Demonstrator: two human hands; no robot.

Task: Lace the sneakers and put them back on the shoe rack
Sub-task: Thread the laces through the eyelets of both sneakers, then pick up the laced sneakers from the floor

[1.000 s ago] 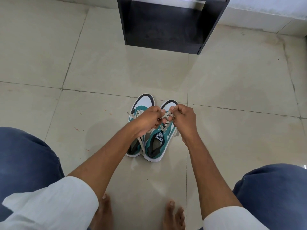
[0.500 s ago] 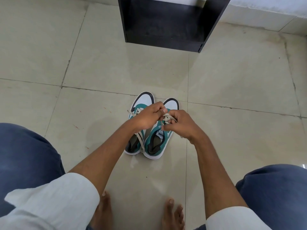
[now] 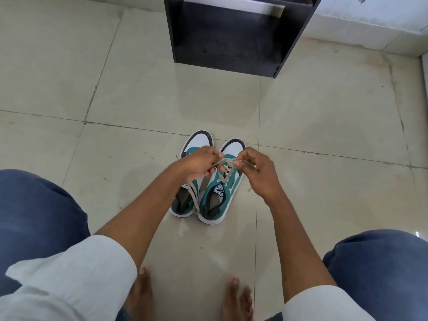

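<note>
Two teal, white and black sneakers stand side by side on the tiled floor, toes pointing away from me. Over the right sneaker (image 3: 216, 200), my left hand (image 3: 200, 164) and my right hand (image 3: 257, 171) each pinch an end of its beige lace (image 3: 225, 161), which stretches between the two hands above the tongue. The left sneaker (image 3: 186, 201) lies partly under my left wrist, and a loose lace end trails down along its inner side. The black shoe rack (image 3: 228, 33) stands on the floor beyond the sneakers.
My bare feet (image 3: 237, 300) rest on the floor below the sneakers, and my knees in blue trousers fill the lower left and lower right corners. A low white ledge (image 3: 370, 17) runs along the wall right of the rack.
My right hand has drawn away to the right and the lace now spans between both hands. The camera has tilted slightly, showing more of the rack.
</note>
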